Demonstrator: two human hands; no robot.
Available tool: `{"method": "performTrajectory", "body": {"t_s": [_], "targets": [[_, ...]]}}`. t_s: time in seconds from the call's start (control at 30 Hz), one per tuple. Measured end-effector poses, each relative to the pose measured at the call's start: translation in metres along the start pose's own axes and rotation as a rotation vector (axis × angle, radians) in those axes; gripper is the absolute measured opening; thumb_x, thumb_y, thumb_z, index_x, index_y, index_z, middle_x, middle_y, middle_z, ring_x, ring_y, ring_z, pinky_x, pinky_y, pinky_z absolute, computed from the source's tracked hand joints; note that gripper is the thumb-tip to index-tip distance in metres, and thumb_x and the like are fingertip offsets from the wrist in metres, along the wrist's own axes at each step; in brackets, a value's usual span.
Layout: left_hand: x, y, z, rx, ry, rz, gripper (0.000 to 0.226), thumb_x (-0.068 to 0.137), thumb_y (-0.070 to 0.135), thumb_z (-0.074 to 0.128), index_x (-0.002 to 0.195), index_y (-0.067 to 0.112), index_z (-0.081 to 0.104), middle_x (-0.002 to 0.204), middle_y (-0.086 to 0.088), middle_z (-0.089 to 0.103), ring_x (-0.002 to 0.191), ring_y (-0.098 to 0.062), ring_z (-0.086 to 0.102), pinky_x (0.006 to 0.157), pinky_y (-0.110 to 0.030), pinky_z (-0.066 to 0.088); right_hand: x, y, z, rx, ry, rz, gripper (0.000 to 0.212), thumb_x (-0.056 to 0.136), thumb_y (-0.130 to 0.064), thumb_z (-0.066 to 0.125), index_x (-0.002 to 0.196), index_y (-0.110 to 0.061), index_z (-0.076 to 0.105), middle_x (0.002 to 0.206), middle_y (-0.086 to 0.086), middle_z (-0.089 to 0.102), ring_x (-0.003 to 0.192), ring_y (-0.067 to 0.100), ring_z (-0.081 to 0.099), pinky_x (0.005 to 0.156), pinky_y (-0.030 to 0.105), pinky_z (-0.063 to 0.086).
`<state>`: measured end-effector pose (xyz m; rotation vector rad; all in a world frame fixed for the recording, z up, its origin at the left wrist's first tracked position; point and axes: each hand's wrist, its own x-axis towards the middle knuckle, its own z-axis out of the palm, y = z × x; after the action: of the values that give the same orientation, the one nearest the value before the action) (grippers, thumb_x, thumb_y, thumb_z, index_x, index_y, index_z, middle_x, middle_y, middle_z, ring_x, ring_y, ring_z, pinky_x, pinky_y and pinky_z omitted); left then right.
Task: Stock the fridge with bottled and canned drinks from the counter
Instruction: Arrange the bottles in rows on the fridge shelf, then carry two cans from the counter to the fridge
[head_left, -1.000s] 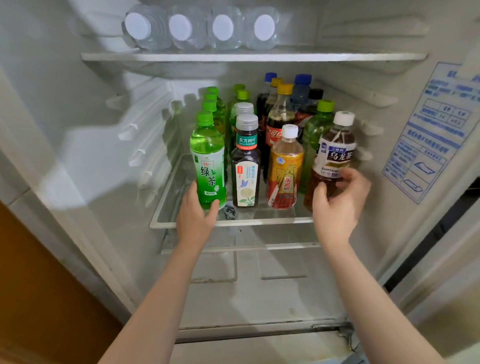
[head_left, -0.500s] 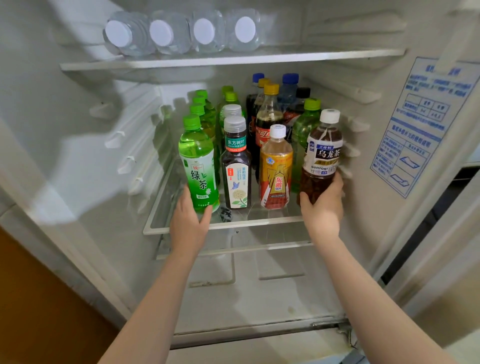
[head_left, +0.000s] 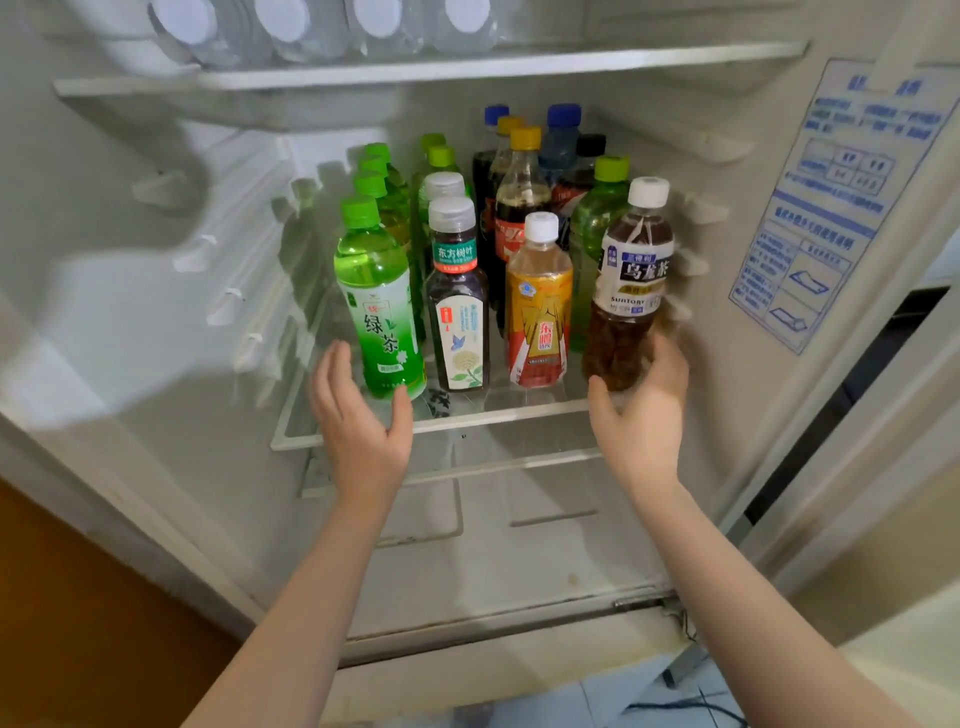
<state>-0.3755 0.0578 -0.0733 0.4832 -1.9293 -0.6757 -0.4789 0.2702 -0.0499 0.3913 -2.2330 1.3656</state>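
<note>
Glass shelf (head_left: 498, 417), fridge interior: bottles standing in rows.
Front edge, left to right:
- green tea bottle (head_left: 378, 306), green cap
- dark bottle (head_left: 458, 317), grey cap
- orange bottle (head_left: 538, 317), white cap
- oolong tea bottle (head_left: 631, 280), white cap, at the front right corner

Left hand (head_left: 358, 423): fingers straight and spread, holding nothing, just beside the green tea bottle's base.
Right hand (head_left: 644, 415): fingers loosely cupped by the oolong tea bottle's base, not closed on it; blurred, contact unclear.
Upper shelf (head_left: 519, 65): water bottles (head_left: 291, 26) lying down, caps forward.
</note>
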Motion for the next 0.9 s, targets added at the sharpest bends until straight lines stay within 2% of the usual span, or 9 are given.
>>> {"method": "performTrajectory", "body": {"t_s": [0.07, 0.17, 0.27, 0.37, 0.5, 0.6, 0.67, 0.77, 0.9], "targets": [[-0.016, 0.003, 0.003, -0.011, 0.086, 0.186, 0.056, 0.082, 0.019, 0.057, 0.132, -0.001, 0.042, 0.137, -0.017, 0.040, 0.130, -0.032, 0.034, 0.114, -0.042, 0.024, -0.015, 0.000, -0.010, -0.016, -0.008, -0.047, 0.057, 0.080, -0.006, 0.065, 0.132, 0.003, 0.043, 0.137, 0.017, 0.044, 0.130, 0.024, 0.038, 0.104, 0.016, 0.026], [-0.052, 0.007, 0.013, -0.096, 0.017, 0.328, 0.045, 0.079, 0.016, 0.057, 0.122, 0.005, 0.048, 0.131, -0.011, 0.043, 0.123, -0.026, 0.039, 0.109, -0.041, 0.027, -0.048, 0.008, -0.029, -0.073, -0.040, -0.096, 0.049, 0.082, -0.005, 0.063, 0.128, 0.000, 0.047, 0.132, 0.013, 0.046, 0.126, 0.019, 0.040, 0.105, 0.022, 0.031], [-0.100, 0.007, 0.024, -0.190, -0.207, 0.377, 0.038, 0.081, 0.013, 0.056, 0.118, 0.006, 0.049, 0.125, -0.010, 0.046, 0.117, -0.025, 0.044, 0.107, -0.034, 0.030, -0.095, 0.031, -0.055, -0.121, -0.104, -0.048, 0.042, 0.083, -0.005, 0.060, 0.123, -0.003, 0.051, 0.125, 0.008, 0.050, 0.119, 0.015, 0.045, 0.097, 0.028, 0.041], [-0.149, 0.013, 0.031, -0.237, -0.536, 0.310, 0.033, 0.085, 0.014, 0.052, 0.117, 0.006, 0.051, 0.115, -0.011, 0.055, 0.107, -0.025, 0.050, 0.097, -0.029, 0.037, -0.152, 0.060, -0.090, -0.220, -0.189, 0.057, 0.034, 0.082, -0.006, 0.057, 0.116, -0.004, 0.055, 0.113, 0.007, 0.057, 0.102, 0.017, 0.053, 0.084, 0.028, 0.046], [-0.222, 0.022, 0.034, -0.136, -1.056, 0.193, 0.030, 0.087, 0.012, 0.060, 0.116, 0.003, 0.059, 0.113, -0.010, 0.062, 0.106, -0.029, 0.058, 0.092, -0.027, 0.038, -0.234, 0.103, -0.142, -0.323, -0.391, 0.432, 0.026, 0.088, -0.010, 0.057, 0.114, -0.012, 0.057, 0.102, -0.001, 0.062, 0.097, 0.017, 0.060, 0.078, 0.031, 0.047], [-0.281, 0.024, 0.028, -0.013, -1.495, 0.073, 0.039, 0.093, 0.023, 0.057, 0.129, 0.010, 0.051, 0.130, -0.004, 0.054, 0.119, -0.021, 0.051, 0.097, -0.028, 0.038, -0.302, 0.128, -0.185, -0.375, -0.537, 0.787, 0.030, 0.092, -0.022, 0.054, 0.121, -0.017, 0.054, 0.106, -0.006, 0.061, 0.097, 0.013, 0.060, 0.075, 0.021, 0.040], [-0.322, 0.026, 0.019, 0.072, -1.720, 0.087, 0.044, 0.094, 0.027, 0.055, 0.134, 0.012, 0.044, 0.132, -0.004, 0.052, 0.118, -0.020, 0.051, 0.095, -0.027, 0.039, -0.357, 0.138, -0.217, -0.471, -0.619, 0.956, 0.035, 0.093, -0.029, 0.052, 0.126, -0.018, 0.051, 0.114, -0.003, 0.062, 0.102, 0.016, 0.058, 0.081, 0.023, 0.042], [-0.384, 0.034, -0.005, 0.205, -1.913, 0.055, 0.054, 0.094, 0.031, 0.055, 0.141, 0.015, 0.035, 0.129, -0.003, 0.054, 0.114, -0.020, 0.054, 0.090, -0.024, 0.039, -0.453, 0.137, -0.269, -0.512, -0.689, 1.181, 0.039, 0.094, -0.033, 0.047, 0.130, -0.018, 0.048, 0.121, -0.001, 0.060, 0.109, 0.020, 0.056, 0.088, 0.028, 0.044], [-0.478, 0.050, -0.061, 0.364, -2.140, 0.069, 0.050, 0.094, 0.029, 0.054, 0.139, 0.009, 0.042, 0.130, -0.009, 0.056, 0.118, -0.022, 0.054, 0.099, -0.026, 0.041, -0.598, 0.107, -0.346, -0.464, -0.623, 1.493, 0.040, 0.095, -0.034, 0.045, 0.131, -0.016, 0.048, 0.128, 0.004, 0.057, 0.115, 0.021, 0.054, 0.094, 0.028, 0.043]]}}
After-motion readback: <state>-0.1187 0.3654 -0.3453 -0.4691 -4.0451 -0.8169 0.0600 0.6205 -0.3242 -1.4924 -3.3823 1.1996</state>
